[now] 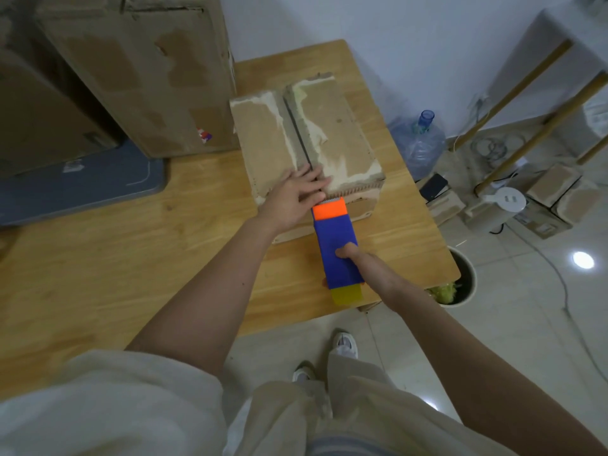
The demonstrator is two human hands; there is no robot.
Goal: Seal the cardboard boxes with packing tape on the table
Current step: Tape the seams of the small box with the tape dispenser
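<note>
A worn cardboard box [332,126] lies on the wooden table [131,258], its two top flaps closed with a dark seam between them. My left hand [292,199] rests flat on the box's near end, fingers spread over the seam. My right hand [365,268] grips a blue tape dispenser [335,248] with an orange head and a yellowish tail. The dispenser's toothed front edge sits at the box's near top edge, right beside my left fingertips.
A tall cardboard box [138,70] stands on the table at the back left, with a grey flat item [98,182] beneath a second box. On the floor to the right are a water jug [418,139], a bin [460,281], small boxes and cables.
</note>
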